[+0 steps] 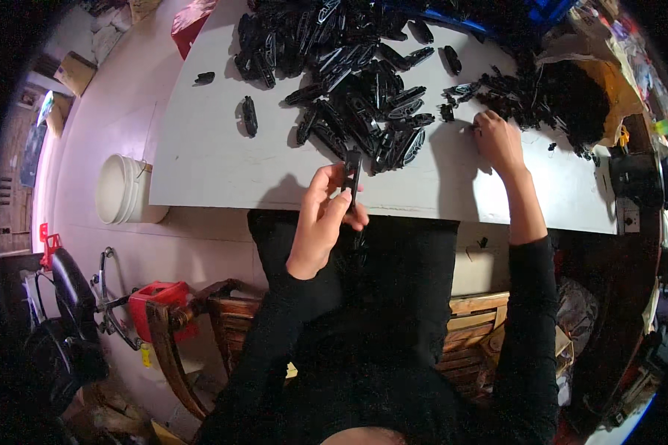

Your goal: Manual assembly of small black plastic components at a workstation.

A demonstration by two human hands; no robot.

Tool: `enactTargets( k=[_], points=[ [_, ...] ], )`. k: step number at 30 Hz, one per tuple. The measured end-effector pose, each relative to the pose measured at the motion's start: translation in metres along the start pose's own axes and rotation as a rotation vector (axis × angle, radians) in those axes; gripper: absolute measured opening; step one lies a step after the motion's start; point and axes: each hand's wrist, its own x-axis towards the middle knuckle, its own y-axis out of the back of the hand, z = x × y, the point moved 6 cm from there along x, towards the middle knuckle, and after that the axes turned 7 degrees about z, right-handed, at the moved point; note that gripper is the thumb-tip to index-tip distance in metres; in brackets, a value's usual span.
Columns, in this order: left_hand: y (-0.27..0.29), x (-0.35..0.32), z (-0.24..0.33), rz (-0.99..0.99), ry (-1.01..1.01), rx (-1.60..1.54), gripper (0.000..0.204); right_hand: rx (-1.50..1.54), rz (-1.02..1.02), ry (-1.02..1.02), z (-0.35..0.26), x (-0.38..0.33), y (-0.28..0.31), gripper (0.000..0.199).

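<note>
My left hand point(325, 215) is raised above the near edge of the white table point(215, 156) and grips a long black plastic part point(352, 174) upright between thumb and fingers. My right hand point(499, 141) reaches forward and rests on the table, fingers curled down at the edge of a heap of small black pieces point(527, 100). Whether it holds a piece is hidden. A large pile of the same long black plastic parts point(352, 81) lies across the table middle, just beyond my left hand.
A white bucket point(122, 189) stands on the pink floor left of the table. Two stray black parts point(249, 116) lie apart from the pile. A brown bag point(608, 96) of small pieces sits far right. Wooden chair frames point(200, 326) and a red item point(159, 297) are below.
</note>
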Motion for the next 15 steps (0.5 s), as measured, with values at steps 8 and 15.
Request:
enactTargets(
  k=[8, 15],
  points=[
    [-0.006, -0.007, -0.009, -0.055, -0.069, 0.109, 0.045, 1.536, -0.402, -0.44, -0.143, -0.074, 0.042, 0.006],
    [-0.022, -0.015, 0.003, -0.163, -0.438, 0.515, 0.057, 1.865, -0.25, -0.664, -0.17, -0.094, 0.029, 0.01]
  ],
)
